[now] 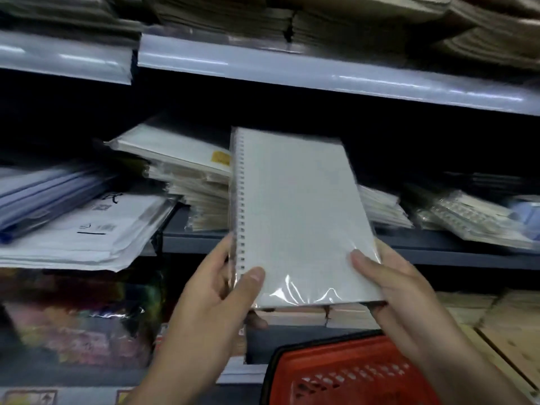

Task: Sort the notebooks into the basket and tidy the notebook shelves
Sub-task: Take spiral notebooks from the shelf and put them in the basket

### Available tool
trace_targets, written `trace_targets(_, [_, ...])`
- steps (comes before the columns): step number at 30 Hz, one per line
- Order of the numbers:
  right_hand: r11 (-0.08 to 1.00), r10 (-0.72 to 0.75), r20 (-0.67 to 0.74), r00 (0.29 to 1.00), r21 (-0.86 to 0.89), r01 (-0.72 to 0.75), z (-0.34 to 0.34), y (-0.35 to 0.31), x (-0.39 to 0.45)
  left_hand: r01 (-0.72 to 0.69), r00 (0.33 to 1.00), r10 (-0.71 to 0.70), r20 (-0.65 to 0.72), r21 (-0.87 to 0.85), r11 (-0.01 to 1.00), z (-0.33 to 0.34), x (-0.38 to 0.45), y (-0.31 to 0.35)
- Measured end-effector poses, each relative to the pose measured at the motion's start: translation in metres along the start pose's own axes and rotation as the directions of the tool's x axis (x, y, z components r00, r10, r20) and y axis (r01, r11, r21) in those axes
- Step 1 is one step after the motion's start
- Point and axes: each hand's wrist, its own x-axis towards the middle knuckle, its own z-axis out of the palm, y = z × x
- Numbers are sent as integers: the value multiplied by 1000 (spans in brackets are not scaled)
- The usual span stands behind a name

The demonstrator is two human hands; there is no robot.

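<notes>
Plastic-wrapped white spiral-bound notebook (pixel 298 217): likely light, stiff, slippery film. Left hand (pixel 222 290) pinches the coil-side corner, right hand (pixel 391 285) grips the opposite; edges seem safest.

Held up at centre frame: a white spiral-bound notebook in clear plastic wrap (pixel 301 217), coil along its left edge, gripped at its lower corners by the left hand (pixel 216 290) and the right hand (pixel 391 287), thumbs on the cover. Directly below, at bottom centre-right, a red plastic basket with a black rim (pixel 344 372). Behind, on the grey metal shelf (pixel 193 241), leaning stacks of wrapped notebooks (pixel 187 176).
</notes>
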Motion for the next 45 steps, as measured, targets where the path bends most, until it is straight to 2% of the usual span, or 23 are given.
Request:
trace_targets(7, [994,99,-65,993,45,-96,56,-50,57,-151,976,178,-125,201,968,-28,38,53])
trace_targets(10, [974,212,-95,973,106,-202,81,-73,86,-166,974,208,-89,344,924,-40,59,77])
trace_targets(14, [981,163,-145,976,-83,-176,102,-92,117,-151,963,241,-121,500,853,-53,80,106])
trace_targets(17, [977,70,-123,990,-194,-93,112,-99,133,-149,936,330,-121,714,684,-64,93,122])
trace_targets(19, [949,6,-36,999,-315,-17,117,-98,137,-119,924,366,-110,827,550,-72,101,128])
trace_targets(20, [909,-16,32,999,-415,28,118,-95,138,-95,921,376,-104,876,473,-75,104,130])
trace_targets(22, [753,-26,180,983,-643,138,118,-85,136,-48,922,378,-84,944,326,-82,109,131])
trace_targets(24, [599,-6,264,965,-771,214,115,-72,137,6,935,347,-74,981,192,-86,111,128])
trace_targets(26, [539,-33,277,960,-804,251,113,-59,138,59,944,319,-84,994,88,-87,111,120])
trace_targets(28, [545,-65,268,961,-797,259,113,-50,139,76,939,335,-79,997,21,-87,110,113])
trace_targets(34, [509,-100,216,971,-828,237,115,-45,140,61,928,371,-39,997,-48,-86,113,101])
trace_targets(45, [530,-117,314,942,-783,327,81,-50,136,87,930,363,-60,994,-58,-88,119,94])
